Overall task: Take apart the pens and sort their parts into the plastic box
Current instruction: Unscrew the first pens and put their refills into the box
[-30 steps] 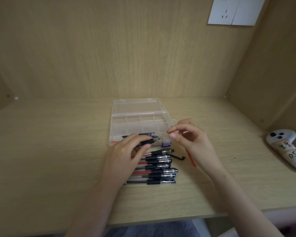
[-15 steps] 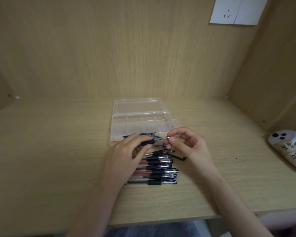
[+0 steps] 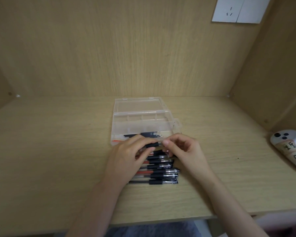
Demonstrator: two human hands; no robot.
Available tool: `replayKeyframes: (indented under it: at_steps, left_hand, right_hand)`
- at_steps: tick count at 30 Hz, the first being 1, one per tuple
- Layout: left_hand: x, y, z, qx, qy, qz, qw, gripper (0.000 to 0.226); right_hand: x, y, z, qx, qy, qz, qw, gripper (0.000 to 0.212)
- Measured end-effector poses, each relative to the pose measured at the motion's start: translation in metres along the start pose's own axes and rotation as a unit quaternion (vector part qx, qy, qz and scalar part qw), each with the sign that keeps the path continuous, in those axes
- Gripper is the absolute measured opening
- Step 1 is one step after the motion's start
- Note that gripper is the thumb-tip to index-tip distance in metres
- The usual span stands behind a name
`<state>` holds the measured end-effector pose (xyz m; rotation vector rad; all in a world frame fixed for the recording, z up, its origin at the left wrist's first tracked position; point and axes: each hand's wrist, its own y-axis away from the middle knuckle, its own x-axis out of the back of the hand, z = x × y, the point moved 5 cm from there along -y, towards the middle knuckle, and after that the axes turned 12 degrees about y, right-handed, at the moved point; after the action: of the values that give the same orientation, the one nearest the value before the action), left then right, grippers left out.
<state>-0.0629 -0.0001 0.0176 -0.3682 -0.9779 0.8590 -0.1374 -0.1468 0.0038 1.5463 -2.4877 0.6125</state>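
Note:
My left hand (image 3: 126,158) grips a pen (image 3: 152,144) by its black rubber grip, holding it level just in front of the plastic box. My right hand (image 3: 183,149) pinches the pen's tip end with thumb and forefinger. The clear plastic box (image 3: 175,124) stands open behind the hands, its lid lying flat beyond it. Several dark refills (image 3: 143,134) and a red one lie in its near compartment. A row of several whole pens (image 3: 161,175) with black grips lies on the desk under and in front of my hands.
A white game controller (image 3: 288,146) with a taped label lies at the desk's right edge. Wooden walls close in the desk at the back and both sides. A white wall socket (image 3: 236,10) sits at the upper right. The desk's front edge runs just below my forearms.
My right hand came in from the right, over the box's corner, and closed its fingertips on the tip of the pen in my left hand. The left hand stayed put.

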Motion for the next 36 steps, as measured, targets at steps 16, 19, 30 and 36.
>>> replayKeyframes:
  at_steps: [16, 19, 30, 36]
  left_hand:
    - [-0.0006, 0.0001, 0.0003, -0.007, 0.012, -0.002, 1.0, 0.021]
    - [-0.0016, -0.0002, 0.0009, -0.01, 0.012, -0.008, 1.0, 0.021]
    - [-0.0021, 0.0, 0.0009, -0.008, 0.006, -0.015, 1.0, 0.022]
    - [-0.0021, -0.001, 0.0026, -0.02, 0.003, -0.015, 1.0, 0.024]
  right_hand:
    - [0.0046, 0.0023, 0.0003, 0.025, -0.018, 0.009, 0.999, 0.009]
    - [0.0006, 0.0025, 0.0, 0.017, 0.01, 0.004, 1.0, 0.005]
    - [-0.0014, 0.0034, 0.001, 0.023, 0.03, 0.0, 0.999, 0.009]
    - [-0.0019, 0.0018, 0.0038, 0.027, 0.073, 0.006, 0.997, 0.017]
